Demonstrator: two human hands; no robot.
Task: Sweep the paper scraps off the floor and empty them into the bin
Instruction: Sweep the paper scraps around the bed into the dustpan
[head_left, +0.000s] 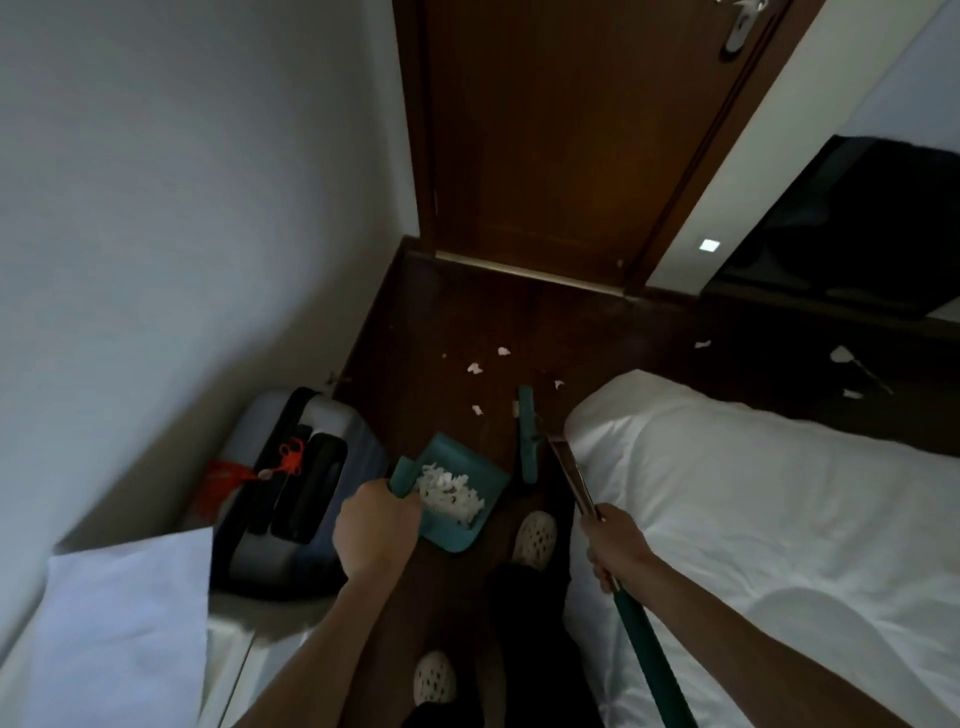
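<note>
My left hand (375, 527) grips the handle of a teal dustpan (470, 478), which holds a pile of white paper scraps (449, 493) and hangs just above the dark wooden floor (447, 322). My right hand (615, 548) is closed around the broom handle (652, 654). The teal broom head (528, 441) rests on the floor just right of the dustpan. Several loose white paper scraps (475, 368) lie on the floor beyond the broom head, and more scraps (702, 344) lie to the right near the dark cabinet. No bin is in view.
A white bed (753, 509) fills the right side. A grey suitcase (296, 483) with a red tassel stands at the left wall. A closed brown door (561, 140) is ahead. A black screen (852, 228) sits at upper right. My feet in white clogs (535, 538) stand in the narrow aisle.
</note>
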